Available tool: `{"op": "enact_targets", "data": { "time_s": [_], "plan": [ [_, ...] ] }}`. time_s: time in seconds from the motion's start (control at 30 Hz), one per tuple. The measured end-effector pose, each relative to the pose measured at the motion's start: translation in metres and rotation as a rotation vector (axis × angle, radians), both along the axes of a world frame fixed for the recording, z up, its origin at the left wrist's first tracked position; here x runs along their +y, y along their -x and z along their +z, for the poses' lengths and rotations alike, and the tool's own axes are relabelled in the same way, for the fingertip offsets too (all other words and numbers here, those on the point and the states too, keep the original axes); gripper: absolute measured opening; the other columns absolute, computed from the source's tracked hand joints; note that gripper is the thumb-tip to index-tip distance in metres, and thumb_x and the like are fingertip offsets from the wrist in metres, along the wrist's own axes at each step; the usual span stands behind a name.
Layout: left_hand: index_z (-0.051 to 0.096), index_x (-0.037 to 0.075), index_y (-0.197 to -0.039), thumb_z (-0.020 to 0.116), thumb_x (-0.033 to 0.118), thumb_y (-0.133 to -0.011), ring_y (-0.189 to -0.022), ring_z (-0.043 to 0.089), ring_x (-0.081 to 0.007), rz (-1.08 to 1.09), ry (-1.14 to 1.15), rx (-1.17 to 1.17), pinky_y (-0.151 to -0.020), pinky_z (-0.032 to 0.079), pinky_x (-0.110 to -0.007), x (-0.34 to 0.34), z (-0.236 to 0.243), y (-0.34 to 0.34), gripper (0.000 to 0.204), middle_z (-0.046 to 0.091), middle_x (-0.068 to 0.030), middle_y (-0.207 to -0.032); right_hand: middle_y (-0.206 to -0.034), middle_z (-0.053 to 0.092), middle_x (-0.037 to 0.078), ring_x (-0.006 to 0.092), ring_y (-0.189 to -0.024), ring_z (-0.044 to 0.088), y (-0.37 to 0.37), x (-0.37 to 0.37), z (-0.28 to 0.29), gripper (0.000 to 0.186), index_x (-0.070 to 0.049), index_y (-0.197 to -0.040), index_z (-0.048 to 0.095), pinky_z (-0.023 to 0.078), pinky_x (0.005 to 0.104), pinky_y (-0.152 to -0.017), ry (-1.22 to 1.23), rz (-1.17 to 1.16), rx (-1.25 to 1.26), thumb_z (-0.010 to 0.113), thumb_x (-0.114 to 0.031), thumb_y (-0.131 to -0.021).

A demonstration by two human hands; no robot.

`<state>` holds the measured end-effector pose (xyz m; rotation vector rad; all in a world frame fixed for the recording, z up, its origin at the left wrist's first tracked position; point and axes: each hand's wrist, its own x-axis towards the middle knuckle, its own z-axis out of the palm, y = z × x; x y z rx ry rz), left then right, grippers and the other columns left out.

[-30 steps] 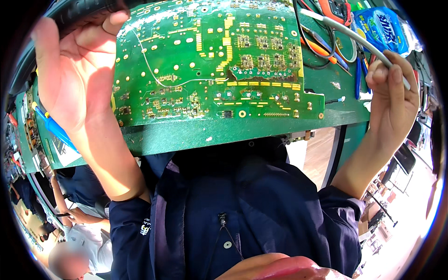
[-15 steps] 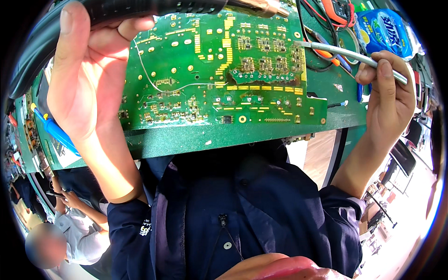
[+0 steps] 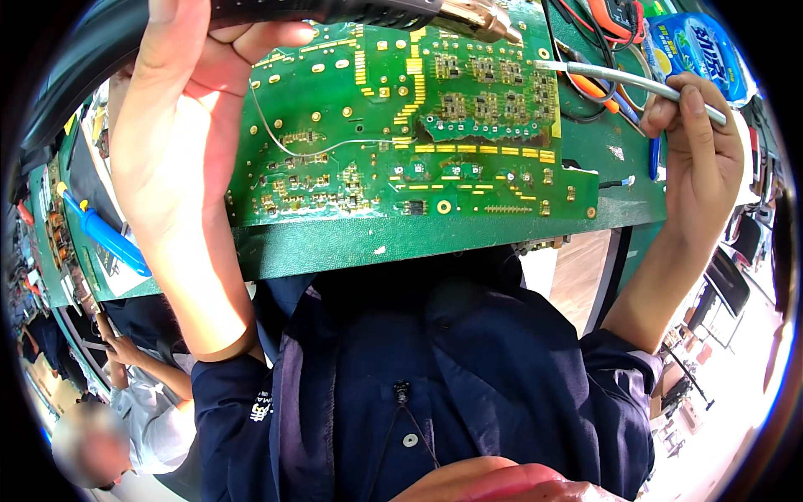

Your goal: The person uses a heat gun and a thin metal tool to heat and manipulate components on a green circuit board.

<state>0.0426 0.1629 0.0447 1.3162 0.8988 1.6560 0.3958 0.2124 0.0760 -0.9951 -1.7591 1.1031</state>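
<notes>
Left grip (image 3: 182, 125) around the hot-air gun (image 3: 360, 10), right grip (image 3: 701, 138) pinching the grey rod (image 3: 619, 76), we now bring both close, seemingly paired over the circuit board (image 3: 335, 96) between.

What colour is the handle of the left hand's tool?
The handle is black, best in the head view.

fisheye head cam looks steeply down, close in: pcb (image 3: 368, 117) at 12 o'clock, wearer's navy jacket (image 3: 468, 376) at 6, l hand (image 3: 188, 125) at 10, r hand (image 3: 701, 138) at 2.
</notes>
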Motion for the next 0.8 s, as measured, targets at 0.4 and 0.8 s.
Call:
{"op": "enact_targets", "data": {
  "time_s": [0.4, 0.8],
  "plan": [
    [0.052, 0.004, -0.128, 0.058, 0.048, -0.099, -0.111, 0.067, -0.0292, 0.010, -0.026, 0.019, -0.072, 0.061, -0.026, -0.002, 0.001, -0.014, 0.053, 0.064, -0.0245, -0.124, -0.087, 0.063, 0.011, 0.0177, -0.081, 0.059, -0.013, 0.007, -0.007, 0.028, 0.007, -0.120, 0.061, 0.048, 0.0307, -0.073, 0.037, 0.063, 0.019, 0.047, -0.013, -0.107],
    [0.051, 0.003, -0.128, 0.052, 0.047, -0.102, -0.120, 0.063, -0.0306, 0.134, 0.001, 0.110, -0.074, 0.061, -0.025, -0.001, 0.004, -0.023, 0.052, 0.062, -0.0248, -0.128, -0.087, 0.067, 0.010, 0.0162, -0.081, 0.063, -0.014, 0.008, -0.009, 0.027, 0.007, -0.120, 0.063, 0.050, 0.0298, -0.072, 0.053, 0.037, 0.001, 0.051, -0.013, -0.106]
  ]
}}
